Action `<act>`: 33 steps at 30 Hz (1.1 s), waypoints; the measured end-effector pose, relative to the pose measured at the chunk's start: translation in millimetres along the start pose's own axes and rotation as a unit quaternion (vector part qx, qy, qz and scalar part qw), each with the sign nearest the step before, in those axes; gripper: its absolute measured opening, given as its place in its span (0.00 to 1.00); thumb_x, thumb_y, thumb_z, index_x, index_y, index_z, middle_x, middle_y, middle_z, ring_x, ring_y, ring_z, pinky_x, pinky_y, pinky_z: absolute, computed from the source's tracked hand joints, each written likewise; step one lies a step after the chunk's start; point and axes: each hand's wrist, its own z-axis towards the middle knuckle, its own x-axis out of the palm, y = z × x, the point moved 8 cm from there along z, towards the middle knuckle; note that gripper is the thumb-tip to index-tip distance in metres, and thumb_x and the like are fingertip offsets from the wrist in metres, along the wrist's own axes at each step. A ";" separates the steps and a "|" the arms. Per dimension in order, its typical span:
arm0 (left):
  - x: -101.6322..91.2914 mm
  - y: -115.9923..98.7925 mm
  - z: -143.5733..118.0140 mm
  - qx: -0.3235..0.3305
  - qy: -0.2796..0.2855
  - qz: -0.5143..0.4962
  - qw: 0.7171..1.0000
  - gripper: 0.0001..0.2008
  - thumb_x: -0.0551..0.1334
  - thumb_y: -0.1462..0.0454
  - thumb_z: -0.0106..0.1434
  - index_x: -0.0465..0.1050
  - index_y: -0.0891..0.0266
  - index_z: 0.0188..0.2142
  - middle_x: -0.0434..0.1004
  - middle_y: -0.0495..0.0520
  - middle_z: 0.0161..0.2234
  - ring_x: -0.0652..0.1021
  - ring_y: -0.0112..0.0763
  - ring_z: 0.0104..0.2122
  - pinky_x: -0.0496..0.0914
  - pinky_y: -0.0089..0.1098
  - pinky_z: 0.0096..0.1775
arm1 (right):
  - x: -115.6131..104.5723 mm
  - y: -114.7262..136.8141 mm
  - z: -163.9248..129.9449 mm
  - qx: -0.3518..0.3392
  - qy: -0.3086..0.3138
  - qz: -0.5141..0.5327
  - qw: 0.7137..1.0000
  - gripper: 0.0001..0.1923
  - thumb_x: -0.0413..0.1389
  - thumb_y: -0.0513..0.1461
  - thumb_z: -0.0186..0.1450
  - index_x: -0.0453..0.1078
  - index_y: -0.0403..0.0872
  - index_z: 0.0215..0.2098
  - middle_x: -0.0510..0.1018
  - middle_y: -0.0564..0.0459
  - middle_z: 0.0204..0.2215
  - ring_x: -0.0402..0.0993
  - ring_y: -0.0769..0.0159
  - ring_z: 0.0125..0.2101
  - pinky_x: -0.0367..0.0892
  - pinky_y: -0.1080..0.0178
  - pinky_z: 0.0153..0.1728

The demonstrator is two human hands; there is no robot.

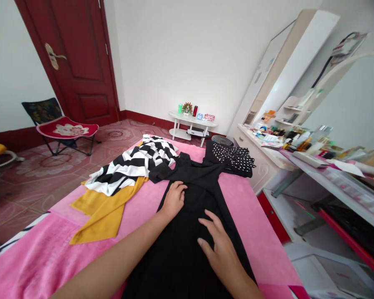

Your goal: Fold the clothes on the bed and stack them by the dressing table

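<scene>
Clearly soft and light, the black dress (190,216) lies spread on the pink bed (50,253); left hand (173,200) and right hand (220,245) rest flat, open (nothing gripped); take it at the shoulders.

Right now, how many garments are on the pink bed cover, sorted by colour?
Black: 2, the black dress under the left hand and right hand, and the studded black top.
Black-and-white striped: 1, the striped garment.
Yellow: 1, the yellow garment.
Total: 4
</scene>
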 end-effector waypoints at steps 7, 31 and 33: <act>9.2 -4.7 0.1 0.017 0.052 0.034 0.998 0.17 0.52 0.76 0.57 0.75 0.61 0.38 0.71 0.57 0.44 0.70 0.38 0.45 0.69 0.39 0.47 | 19.6 21.8 115.0 -0.018 -0.020 0.066 0.997 0.18 0.51 0.33 0.60 0.71 0.52 0.47 0.58 0.50 0.60 0.74 0.69 0.39 0.70 0.61 0.42; 7.2 -0.9 1.3 0.003 0.044 0.021 0.999 0.17 0.52 0.77 0.55 0.74 0.61 0.37 0.69 0.56 0.45 0.70 0.37 0.46 0.67 0.38 0.49 | -74.9 -56.9 188.7 -0.012 -0.188 0.106 0.976 0.17 0.48 0.44 0.63 0.74 0.43 0.39 0.76 0.44 0.42 0.72 0.59 0.43 0.66 0.55 0.47; 6.5 -0.6 1.4 0.002 0.041 0.019 0.999 0.17 0.53 0.77 0.55 0.74 0.61 0.37 0.69 0.56 0.45 0.70 0.37 0.46 0.67 0.38 0.49 | -122.3 -94.5 166.6 0.020 -0.312 0.134 0.940 0.21 0.48 0.48 0.62 0.73 0.42 0.42 0.76 0.42 0.41 0.73 0.58 0.40 0.68 0.53 0.43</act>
